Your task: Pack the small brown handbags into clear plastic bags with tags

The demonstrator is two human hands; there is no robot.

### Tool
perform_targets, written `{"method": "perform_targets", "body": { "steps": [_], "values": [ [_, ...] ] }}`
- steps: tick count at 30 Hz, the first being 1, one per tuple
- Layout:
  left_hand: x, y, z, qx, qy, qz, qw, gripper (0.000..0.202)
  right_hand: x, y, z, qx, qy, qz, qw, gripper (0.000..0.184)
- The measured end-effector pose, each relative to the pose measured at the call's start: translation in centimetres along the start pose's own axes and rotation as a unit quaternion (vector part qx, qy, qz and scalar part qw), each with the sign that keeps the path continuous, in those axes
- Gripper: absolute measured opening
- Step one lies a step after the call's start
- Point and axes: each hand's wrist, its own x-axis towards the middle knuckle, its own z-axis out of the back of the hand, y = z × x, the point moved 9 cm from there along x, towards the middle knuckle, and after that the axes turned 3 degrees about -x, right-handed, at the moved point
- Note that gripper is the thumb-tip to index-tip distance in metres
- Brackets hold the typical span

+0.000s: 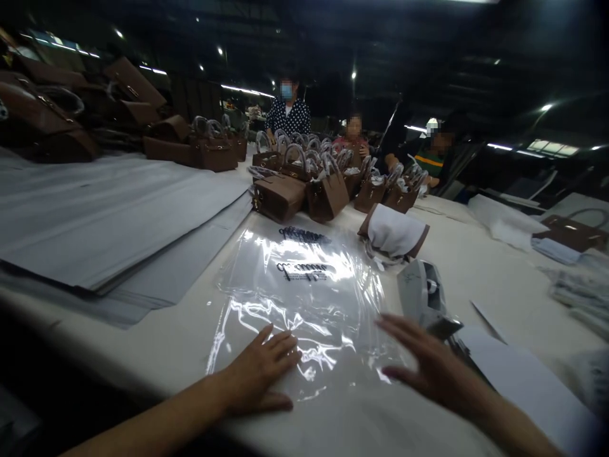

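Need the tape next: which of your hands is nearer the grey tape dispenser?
Right. The right hand hovers over the clear plastic bag's right edge, just below and left of the tape dispenser. The left hand lies flat on the bag's near-left part, farther away.

Clear plastic bags [304, 304]: a flat stack of transparent, glossy film sheets, lying on the pale table [157, 343] near its front edge. Surface wrinkled, with strong white glare across the middle. Dark printed lettering in two blocks sits at the far end, offset as though from two sheets. Near end lies closest to the viewer, partly covered. Stack runs lengthwise away from the table's front edge, slightly fanned at the far corners.
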Motion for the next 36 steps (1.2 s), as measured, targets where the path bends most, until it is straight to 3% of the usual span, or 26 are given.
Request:
{"method": "perform_targets", "body": {
  "steps": [2, 5, 8, 11, 13, 16, 19, 21, 24, 28, 33, 36],
  "values": [
    [-1.1, -0.4, -0.1, 0.026, -0.006, 0.001, 1.0, 0.05, 0.4, 4.5, -4.3, 0.005, 0.033, 0.116, 0.993, 0.06],
    [-1.6, 0.8, 0.3, 0.061, -0.034, -0.016, 0.997, 0.036, 1.1, 8.3, -7.5, -0.004, -0.04, 0.189, 0.981, 0.025],
    [-1.0, 3.7, 1.1, 0.084, -0.067, -0.008, 0.994, 0.032, 1.3, 8.6, -7.6, 0.01, -0.108, 0.161, 0.981, 0.021],
    [-0.3, 6.2, 2.1, 0.095, -0.079, 0.027, 0.992, 0.028, 0.7, 8.2, -7.8, 0.039, -0.055, 0.157, 0.985, 0.027],
    [-0.3, 6.5, 2.9, 0.095, -0.087, 0.05, 0.99, 0.026, 0.0, 8.2, -7.7, 0.025, -0.04, 0.179, 0.983, 0.029],
    [-0.7, 4.3, 3.6, 0.085, -0.101, 0.072, 0.989, 0.03, -0.2, 7.9, -7.1, 0.018, -0.078, 0.186, 0.979, 0.023],
    [-0.5, 1.1, 2.9, 0.031, -0.09, 0.077, 0.992, 0.044, 1.3, 7.0, -7.4, 0.076, -0.089, 0.104, 0.988, 0.017],
    [0.0, 0.1, 1.9, -0.003, -0.065, 0.091, 0.994, 0.03, 2.4, 6.6, -7.9, 0.106, -0.073, 0.04, 0.991, 0.02],
    [0.5, 0.7, 1.0, -0.02, -0.034, 0.123, 0.992, 0.019, 3.1, 6.8, -8.7, 0.134, -0.034, -0.006, 0.99, 0.028],
    [0.9, 2.8, 1.7, -0.055, -0.008, 0.16, 0.985, 0.016, 3.1, 6.2, -9.4, 0.219, 0.024, -0.062, 0.974, 0.023],
    [2.1, 2.7, 2.5, -0.094, 0.029, 0.179, 0.979, 0.023, 3.0, 3.4, -9.8, 0.322, 0.037, -0.236, 0.916, 0.02],
    [2.7, 2.5, 2.6, -0.104, 0.046, 0.191, 0.975, 0.03, 3.0, 2.9, -9.6, 0.34, 0.031, -0.26, 0.903, 0.022]
  ]
}}
